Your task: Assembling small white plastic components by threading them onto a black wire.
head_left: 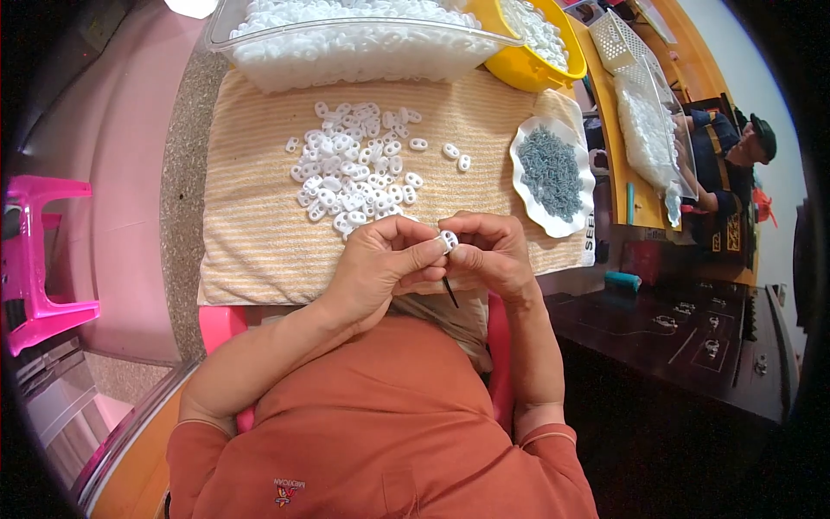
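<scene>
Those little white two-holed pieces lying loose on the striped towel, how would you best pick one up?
Judging by shape, pinch one white two-holed piece across its narrow waist, thumb and fingertip on the two long edges, coming straight down from above. It lies flat on the striped towel, so only its rim offers purchase. Choose a stray at the pile's right edge, where neighbours leave room.

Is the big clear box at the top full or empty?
Full: the clear box is heaped with small white pieces up to its rim.
</scene>
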Demonstrator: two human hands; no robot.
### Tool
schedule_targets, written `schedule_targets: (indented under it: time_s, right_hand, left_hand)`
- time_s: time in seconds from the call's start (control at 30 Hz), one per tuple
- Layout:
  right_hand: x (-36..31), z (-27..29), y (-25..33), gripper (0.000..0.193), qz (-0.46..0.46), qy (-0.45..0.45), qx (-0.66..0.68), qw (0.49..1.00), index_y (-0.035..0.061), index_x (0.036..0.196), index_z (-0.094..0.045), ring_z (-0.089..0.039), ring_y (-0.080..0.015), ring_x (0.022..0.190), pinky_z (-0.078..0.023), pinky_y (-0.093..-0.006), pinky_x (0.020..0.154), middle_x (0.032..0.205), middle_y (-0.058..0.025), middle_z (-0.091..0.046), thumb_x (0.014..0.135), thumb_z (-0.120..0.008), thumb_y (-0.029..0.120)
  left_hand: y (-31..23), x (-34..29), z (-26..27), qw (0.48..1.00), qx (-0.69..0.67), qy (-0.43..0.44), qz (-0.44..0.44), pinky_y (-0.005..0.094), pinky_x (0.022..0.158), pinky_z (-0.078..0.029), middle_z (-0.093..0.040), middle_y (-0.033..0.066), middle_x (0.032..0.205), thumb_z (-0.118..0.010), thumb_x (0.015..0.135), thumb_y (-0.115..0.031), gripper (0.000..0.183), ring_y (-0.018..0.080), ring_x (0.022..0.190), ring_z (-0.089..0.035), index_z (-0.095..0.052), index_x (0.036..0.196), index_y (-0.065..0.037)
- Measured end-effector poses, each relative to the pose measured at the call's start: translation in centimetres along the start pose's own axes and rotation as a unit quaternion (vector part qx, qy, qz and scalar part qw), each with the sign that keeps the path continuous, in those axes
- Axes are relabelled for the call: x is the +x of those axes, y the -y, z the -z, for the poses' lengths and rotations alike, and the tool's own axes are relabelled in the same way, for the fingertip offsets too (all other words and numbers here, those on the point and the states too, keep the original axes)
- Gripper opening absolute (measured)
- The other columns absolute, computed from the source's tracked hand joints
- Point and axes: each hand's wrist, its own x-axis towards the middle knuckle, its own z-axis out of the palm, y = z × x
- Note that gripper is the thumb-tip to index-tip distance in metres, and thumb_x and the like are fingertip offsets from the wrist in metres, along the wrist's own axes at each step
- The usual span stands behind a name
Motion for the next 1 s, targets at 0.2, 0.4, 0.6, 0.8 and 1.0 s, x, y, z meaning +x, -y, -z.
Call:
schedule_targets:
  time_s: [0.2,0.4,0.6,0.8,1.0]
  right_hand:
    - [0.2,0.1,-0.4,0.030,0.027,0.018,-0.007,0.999,-0.0057,0.111,-0.063,-0.064,-0.0162,0.086,-0.052,-0.0273,0.076,0.097,-0.0103,-0.064,0.084,-0.070,0.005]
    - [0.1,-0.6,-0.1,0.031,0.036,0.007,-0.004,0.999,-0.0051,0.108,-0.064,-0.061,-0.0134,0.084,-0.049,-0.0249,0.073,0.091,-0.0072,-0.061,0.083,-0.073,0.009]
    - [0.2,-0.6,-0.2,0.027,0.083,0.000,-0.064,0.995,-0.0032,0.100,-0.068,-0.051,-0.0086,0.076,-0.041,-0.0217,0.068,0.084,-0.0026,-0.058,0.079,-0.076,0.012]
    - [0.2,-1.1,-0.2,0.027,0.090,-0.012,-0.083,0.992,-0.0028,0.097,-0.069,-0.050,-0.0081,0.074,-0.039,-0.0211,0.067,0.082,-0.0016,-0.058,0.078,-0.078,0.014]
    - [0.1,-1.0,-0.2,0.021,0.112,0.019,-0.103,0.988,-0.0028,0.095,-0.068,-0.052,-0.0073,0.074,-0.042,-0.0213,0.067,0.083,-0.0013,-0.057,0.079,-0.075,0.008]
  left_hand:
    - [0.0,0.0,0.0,1.000,-0.009,0.024,0.010,0.0229,0.071,-0.057,-0.066,0.0034,0.091,-0.069,0.088,-0.012,0.016,0.0096,0.078,-0.065,-0.060,0.100,-0.005]
    - [0.0,0.1,0.1,0.999,-0.001,0.042,0.010,0.0231,0.070,-0.057,-0.066,0.0025,0.091,-0.069,0.088,-0.014,0.017,0.0097,0.078,-0.065,-0.060,0.100,-0.006]
    - [0.0,0.0,0.1,0.998,-0.015,0.056,0.011,0.0238,0.069,-0.057,-0.066,0.0024,0.090,-0.069,0.088,-0.015,0.015,0.0101,0.077,-0.065,-0.059,0.097,-0.007]
    - [0.2,0.0,0.1,0.997,-0.025,0.077,-0.002,0.0237,0.069,-0.056,-0.065,0.0024,0.088,-0.068,0.089,-0.013,0.013,0.0104,0.077,-0.065,-0.057,0.092,-0.007]
    - [0.4,-0.2,0.1,0.995,-0.032,0.093,-0.019,0.0235,0.069,-0.056,-0.064,0.0032,0.086,-0.068,0.089,-0.011,0.012,0.0105,0.077,-0.064,-0.057,0.090,-0.006]
